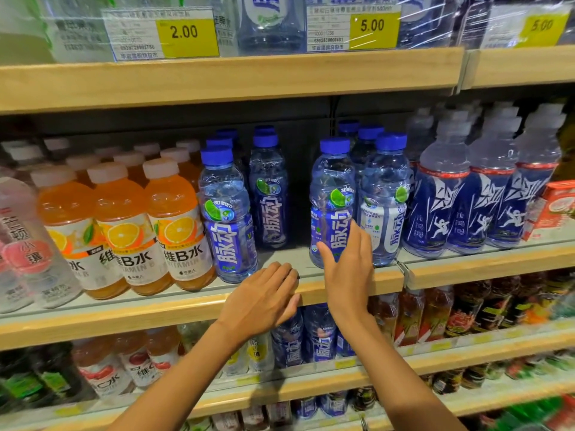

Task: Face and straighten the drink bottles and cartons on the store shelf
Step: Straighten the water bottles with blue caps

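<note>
Lays the right hand (348,275) against the lower label of a blue-capped bottle (332,197) at the front of the middle shelf (186,309). Thumb spread left of the label, fingers (359,241) straight along its right side: unclenched, bracketing rather than clamping, apparently placed to turn or slide the bottle. Firmness of contact not discernible.

Rests the left hand (264,297) on the shelf lip just beside, fingers loosely bent, grasping nothing; probably there as a brace.

Bottle under the right hand: upright, label turned slightly left of forward. Touching it on the right, a second blue bottle (385,200) with its white side panel outward, so likely in need of rotating. To the left, a bare stretch of shelf with one bottle (269,194) set well back, probably due to come forward level with the front bottle (228,213) beside it.

Further out: orange bottles (124,228) in a faced row at left; dark blue bottles (441,200) and a red carton (557,206) at right.
</note>
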The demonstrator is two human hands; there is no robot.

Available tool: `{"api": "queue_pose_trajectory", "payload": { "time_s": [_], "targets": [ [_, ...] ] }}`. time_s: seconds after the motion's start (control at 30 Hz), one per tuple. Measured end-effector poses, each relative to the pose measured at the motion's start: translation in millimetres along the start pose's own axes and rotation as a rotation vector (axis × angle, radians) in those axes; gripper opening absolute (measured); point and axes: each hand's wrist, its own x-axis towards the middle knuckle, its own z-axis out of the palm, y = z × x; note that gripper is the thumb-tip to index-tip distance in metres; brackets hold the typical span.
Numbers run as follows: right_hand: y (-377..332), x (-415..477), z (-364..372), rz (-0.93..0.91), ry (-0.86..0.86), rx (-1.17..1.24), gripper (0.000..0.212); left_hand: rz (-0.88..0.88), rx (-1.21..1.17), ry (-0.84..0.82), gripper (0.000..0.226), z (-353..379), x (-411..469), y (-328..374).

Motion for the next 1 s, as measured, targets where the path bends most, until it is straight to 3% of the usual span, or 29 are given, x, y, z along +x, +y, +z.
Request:
{"api": "queue_pose_trajectory", "payload": {
  "time_s": [0.1, 0.27, 0.5, 0.63, 0.7, 0.77, 0.83, 1.0],
  "targets": [
    [-3.8, 13.2, 11.1, 0.018, -0.016, -0.107, 0.061, 0.002, 0.003, 0.012, 0.037, -0.3, 0.2, -0.1],
    [-3.3, 30.6, 21.2, 0.03, -0.051, -0.244, 0.033, 0.005, 0.0, 0.004, 0.038, -2.2, 0.0, -0.8],
    [-1.7, 44.0, 21.2, 0.048, -0.133, -0.322, 0.037, 0.006, -0.019, 0.018, 0.037, -7.1, -9.2, -8.8],
    [-8.3, 20.3, 11.9, -0.175, -0.02, -0.256, 0.039, 0.085, 0.065, 0.038, 0.039, -2.3, -22.0, -17.9],
    [-12.4, 10.6, 16.0, -0.29, -0.085, -0.108, 0.042, 0.111, 0.122, 0.043, 0.042, 1.0, -25.2, -18.5],
    [-18.4, 11.3, 26.1, -0.188, -0.303, 0.072, 0.049, 0.126, 0.148, 0.052, 0.042, 2.9, -26.2, -17.5],
    [-21.2, 19.8, 41.9, -0.018, -0.406, 0.144, 0.052, 0.14, 0.155, 0.062, 0.042, 2.8, -25.9, -17.2],
    [-31.7, 35.6, 72.7, 0.083, -0.395, 0.177, 0.059, 0.16, 0.183, 0.102, 0.041, 2.3, -26.6, -17.4]
  ]
}}
